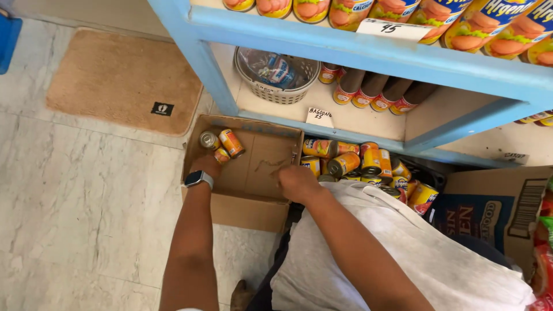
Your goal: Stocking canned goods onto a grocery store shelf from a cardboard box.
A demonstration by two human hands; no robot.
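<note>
Biggest risk I see: those three small cans (220, 145) in the far left corner of the cardboard box (253, 167) lie loose on their sides, so a nudge could send them rolling around. The left hand (207, 167) is down at them, touching the nearest one; can't tell if its grip is closed. The right hand (296, 183) is curled on the box's right wall, which could buckle. Cans are orange-yellow labelled with silver ends.

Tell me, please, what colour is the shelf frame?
Light blue shelf frame, best seen in the head view.
</note>
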